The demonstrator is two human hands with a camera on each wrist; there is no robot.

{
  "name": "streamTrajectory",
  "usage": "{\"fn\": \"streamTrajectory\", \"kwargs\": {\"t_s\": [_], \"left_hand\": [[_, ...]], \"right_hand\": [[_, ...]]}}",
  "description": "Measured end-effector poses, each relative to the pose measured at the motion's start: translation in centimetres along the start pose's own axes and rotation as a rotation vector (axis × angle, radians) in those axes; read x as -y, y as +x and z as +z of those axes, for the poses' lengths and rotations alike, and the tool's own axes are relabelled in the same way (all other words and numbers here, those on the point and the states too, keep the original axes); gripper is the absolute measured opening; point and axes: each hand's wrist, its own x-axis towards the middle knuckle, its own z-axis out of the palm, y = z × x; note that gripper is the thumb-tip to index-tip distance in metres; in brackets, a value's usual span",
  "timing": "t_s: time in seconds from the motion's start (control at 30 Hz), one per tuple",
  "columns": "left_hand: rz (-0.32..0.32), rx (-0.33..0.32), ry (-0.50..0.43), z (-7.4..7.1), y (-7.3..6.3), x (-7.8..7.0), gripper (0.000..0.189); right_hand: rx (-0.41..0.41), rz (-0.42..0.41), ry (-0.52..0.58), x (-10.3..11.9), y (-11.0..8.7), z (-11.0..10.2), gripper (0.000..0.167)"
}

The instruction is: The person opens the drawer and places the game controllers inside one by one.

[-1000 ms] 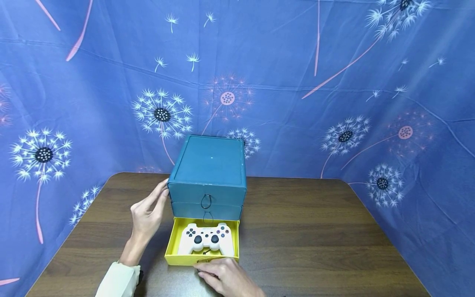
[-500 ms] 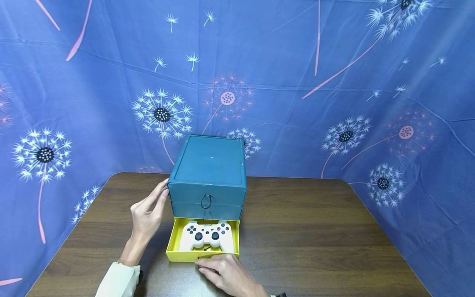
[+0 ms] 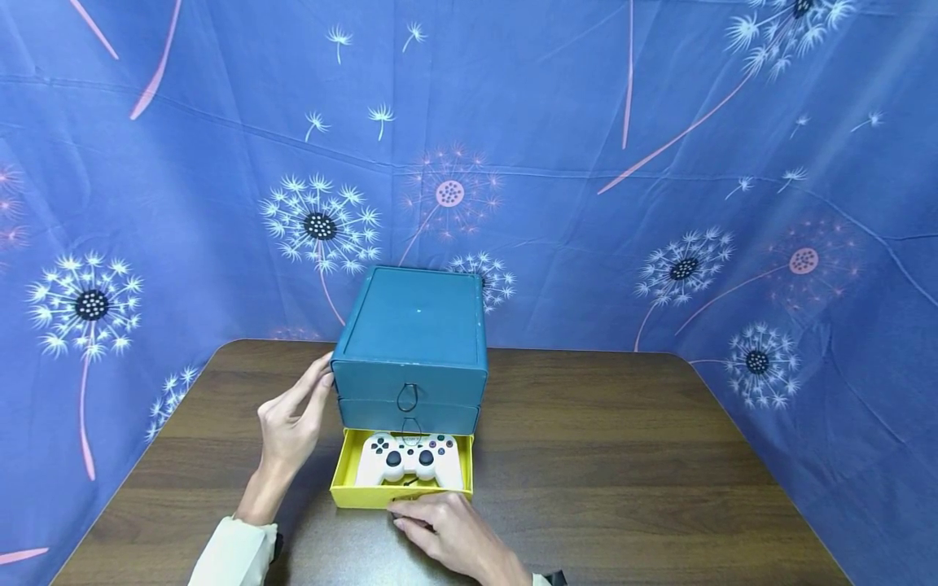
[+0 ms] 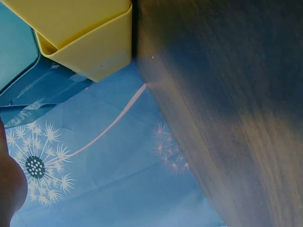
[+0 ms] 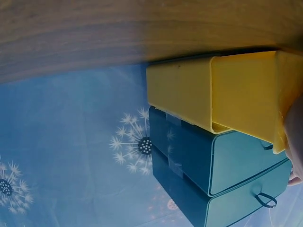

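Note:
A stack of teal drawer boxes (image 3: pixel 412 321) stands on top of a yellow drawer unit (image 5: pixel 180 85). The yellow drawer (image 3: pixel 359 497) at the bottom is partly pulled out, and a white game controller (image 3: pixel 409 462) lies in it, face up. Straight fingers of my left hand (image 3: pixel 288 431) rest against the left side of the teal stack. My right hand (image 3: pixel 454 527) presses its fingers on the yellow drawer's front, partly covering a dark loop there. In the left wrist view only a bit of the left hand (image 4: pixel 10 182) shows.
A dark wooden table (image 3: pixel 623 456) carries the stack and stretches away on both sides. Behind it hangs a blue cloth (image 3: pixel 557 268) with dandelion prints. Black loop handles (image 5: pixel 266 200) stick out from the teal drawer fronts.
The yellow drawer has slid a little farther in, with the controller in it. My right hand has moved away from me along with its front. The left hand has stayed in place.

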Motion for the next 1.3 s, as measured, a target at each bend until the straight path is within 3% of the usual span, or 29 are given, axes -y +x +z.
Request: {"fn": "streamTrajectory", "kwargs": {"t_s": [0.67,1.3], "left_hand": [[0.007,0.007,0.001,0.0,0.0,0.2,0.043],[0.014,0.011,-0.001,0.0,0.0,0.4,0.051]], "right_hand": [[-0.092,-0.006,-0.017,-1.4,0.9,0.2,0.019],[-0.084,0.037,0.021,-2.3,1.4,-0.1,0.021]]}}
